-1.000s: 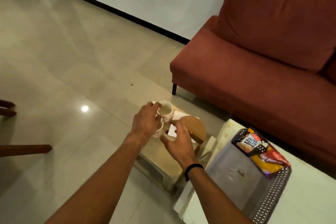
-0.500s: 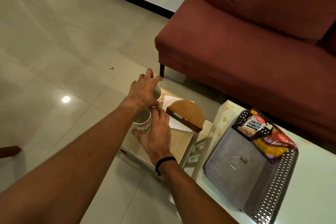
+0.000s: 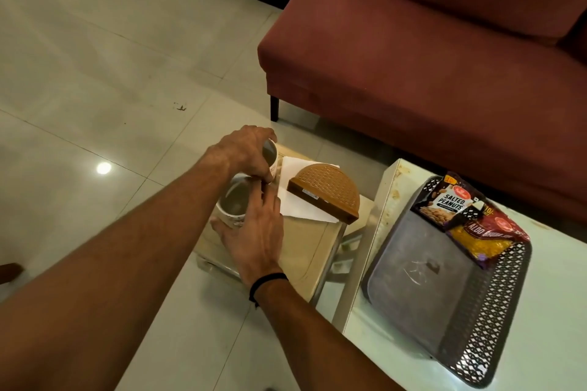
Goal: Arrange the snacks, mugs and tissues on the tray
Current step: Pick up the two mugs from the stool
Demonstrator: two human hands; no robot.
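Note:
Two white patterned mugs stand on a low beige stool (image 3: 305,251). My left hand (image 3: 246,152) grips the far mug (image 3: 270,154) from above. My right hand (image 3: 254,232) wraps the near mug (image 3: 233,200) from its right side. Beside them a brown half-round woven tissue holder (image 3: 327,192) lies on white tissues (image 3: 293,200). On the white table to the right sits a grey tray (image 3: 425,289) with a perforated rim. At its far end lie a salted peanuts packet (image 3: 448,203) and a red-and-yellow snack packet (image 3: 486,235).
A red sofa (image 3: 428,51) stands behind the stool and the white table (image 3: 540,327). Pale floor tiles (image 3: 95,73) spread to the left. A dark wooden piece (image 3: 9,270) shows at the left edge.
The view has shifted closer and downward. My left hand stays on the far mug. My right hand has moved off the tissue holder and closed around the near mug.

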